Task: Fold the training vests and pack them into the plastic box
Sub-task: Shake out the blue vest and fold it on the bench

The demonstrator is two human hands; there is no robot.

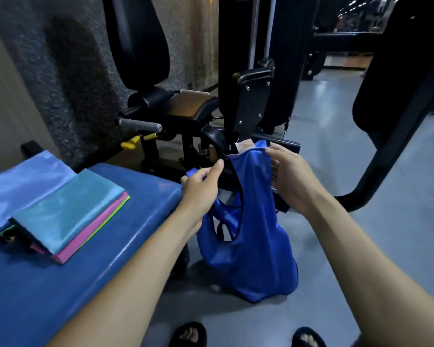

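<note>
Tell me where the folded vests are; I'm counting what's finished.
In the head view, the folded vests lie stacked at left on the blue padded bench, left of the hanging blue vest.

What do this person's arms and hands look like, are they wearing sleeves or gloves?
Both forearms are bare, no sleeves in view. The left hand and right hand wear no gloves; no rings, watch or wristbands show. The fingers are uncovered. Below, dark open-toed sandals are on the feet.

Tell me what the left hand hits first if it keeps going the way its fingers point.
Probably the black machine frame just beyond the left hand, which pinches the blue vest; depth is unclear.
</note>
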